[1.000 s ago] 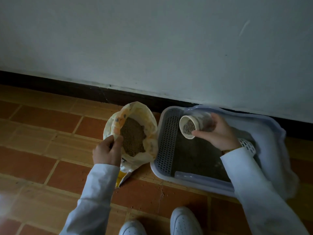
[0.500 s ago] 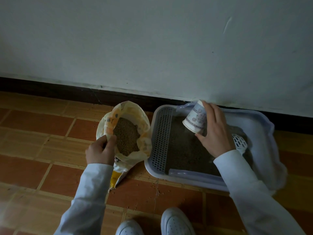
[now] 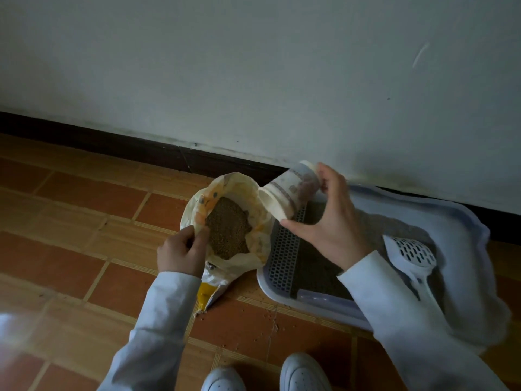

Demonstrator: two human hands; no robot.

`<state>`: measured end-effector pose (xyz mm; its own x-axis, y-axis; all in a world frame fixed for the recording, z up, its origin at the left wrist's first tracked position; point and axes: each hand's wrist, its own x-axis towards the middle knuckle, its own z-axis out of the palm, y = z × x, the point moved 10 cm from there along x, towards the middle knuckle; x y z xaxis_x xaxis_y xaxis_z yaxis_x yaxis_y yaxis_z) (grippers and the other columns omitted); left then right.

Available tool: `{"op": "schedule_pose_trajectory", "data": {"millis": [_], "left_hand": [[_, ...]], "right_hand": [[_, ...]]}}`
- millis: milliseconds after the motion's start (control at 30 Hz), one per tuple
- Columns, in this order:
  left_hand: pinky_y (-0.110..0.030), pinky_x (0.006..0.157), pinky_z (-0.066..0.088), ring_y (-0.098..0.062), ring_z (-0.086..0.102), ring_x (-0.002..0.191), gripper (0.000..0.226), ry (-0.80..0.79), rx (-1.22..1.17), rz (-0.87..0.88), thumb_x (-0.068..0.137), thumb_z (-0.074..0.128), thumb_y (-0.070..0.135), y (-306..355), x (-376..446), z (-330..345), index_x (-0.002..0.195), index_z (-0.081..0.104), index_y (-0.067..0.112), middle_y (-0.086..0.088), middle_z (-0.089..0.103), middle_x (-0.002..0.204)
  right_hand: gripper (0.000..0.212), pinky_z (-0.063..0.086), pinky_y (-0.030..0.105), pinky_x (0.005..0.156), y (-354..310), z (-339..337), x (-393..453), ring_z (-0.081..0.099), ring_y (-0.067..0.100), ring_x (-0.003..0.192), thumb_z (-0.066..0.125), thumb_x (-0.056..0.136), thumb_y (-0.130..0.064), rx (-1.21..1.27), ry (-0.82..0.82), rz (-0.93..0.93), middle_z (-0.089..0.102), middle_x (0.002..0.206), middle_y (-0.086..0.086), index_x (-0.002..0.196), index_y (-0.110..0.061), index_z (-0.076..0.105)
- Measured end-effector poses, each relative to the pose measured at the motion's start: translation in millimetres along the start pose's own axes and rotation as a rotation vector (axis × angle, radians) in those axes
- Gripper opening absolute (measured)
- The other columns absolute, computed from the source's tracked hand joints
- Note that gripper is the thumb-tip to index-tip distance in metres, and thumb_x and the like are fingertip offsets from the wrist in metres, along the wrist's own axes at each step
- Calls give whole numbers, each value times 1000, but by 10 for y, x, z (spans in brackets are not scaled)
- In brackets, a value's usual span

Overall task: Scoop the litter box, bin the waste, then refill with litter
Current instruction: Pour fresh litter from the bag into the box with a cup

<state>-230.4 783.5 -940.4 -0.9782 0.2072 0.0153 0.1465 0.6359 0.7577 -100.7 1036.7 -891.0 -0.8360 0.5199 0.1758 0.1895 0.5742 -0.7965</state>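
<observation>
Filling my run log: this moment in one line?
refill | left hand holds bag open | right hand holds cup tilted at bag | scoop in box

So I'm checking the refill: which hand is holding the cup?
The right hand grips the paper cup, tipped toward the litter bag; the left hand only pinches the bag's rim.
</observation>
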Motion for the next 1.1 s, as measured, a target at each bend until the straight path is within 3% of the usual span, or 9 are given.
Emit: {"op": "schedule_pose_trajectory", "data": {"millis": [100, 233, 367, 500, 700, 800, 900, 1100], "left_hand": [[-43, 55, 46, -38, 57, 61, 30, -6, 10, 25, 77, 49, 44, 20, -6, -32, 67, 59, 18, -25, 62, 63], [-34, 47, 36, -31, 48, 49, 43, -11, 44, 55, 84, 50, 40, -26, -10, -33, 65, 60, 3, -19, 54, 53], [-25, 46, 23, -15, 29, 42, 43, -24, 56, 70, 87, 51, 34, -36, -12, -29, 54, 46, 7, 2, 32, 43], [-23, 45, 20, -11, 25, 41, 41, -31, 54, 76, 85, 51, 33, -38, -3, -39, 53, 44, 9, 4, 30, 43], [-17, 41, 24, -10, 30, 38, 34, -52, 36, 68, 80, 47, 35, -60, -6, -55, 50, 40, 22, 8, 29, 41], [-16, 43, 22, -10, 30, 39, 35, -53, 34, 67, 83, 50, 33, -72, -11, -50, 51, 44, 20, 9, 31, 41], [-23, 44, 23, -10, 30, 40, 40, -45, 39, 59, 87, 56, 22, -56, -10, -32, 50, 43, 21, 9, 32, 42], [-24, 46, 23, -11, 31, 41, 40, -60, 45, 59, 88, 56, 22, -54, -6, -23, 50, 42, 22, 8, 33, 42]], "right_hand": [[110, 33, 11, 97, -284, 506, 36, 31, 3, 128, 85, 60, -39, -64, -195, -65, 29, 142, -3, 143, -25, 14], [95, 45, 35, 102, -452, 1081, 76, 39, 18, 128, 83, 65, -30, -309, -346, -195, 36, 136, 6, 137, -16, 23], [85, 42, 32, 101, -397, 1564, 172, 46, 23, 119, 80, 70, -22, -592, -386, -291, 43, 130, 10, 136, -10, 27], [77, 42, 33, 96, -313, 1869, 330, 47, 25, 119, 73, 78, -29, -779, -349, -310, 44, 131, 13, 137, -8, 27], [80, 41, 35, 96, -178, 2224, 273, 38, 25, 128, 67, 81, -28, -738, -543, -342, 33, 143, 10, 144, -13, 19], [97, 39, 37, 100, -114, 2320, 232, 33, 27, 133, 77, 72, -28, -738, -686, -320, 26, 147, 9, 145, -13, 14], [110, 37, 41, 103, 11, 2322, 214, 35, 29, 131, 80, 64, -43, -706, -817, -185, 23, 148, 10, 145, -14, 11], [93, 50, 39, 87, 148, 2193, 204, 56, 28, 105, 79, 60, -52, -555, -947, 39, 56, 118, 9, 131, -11, 36]]}}
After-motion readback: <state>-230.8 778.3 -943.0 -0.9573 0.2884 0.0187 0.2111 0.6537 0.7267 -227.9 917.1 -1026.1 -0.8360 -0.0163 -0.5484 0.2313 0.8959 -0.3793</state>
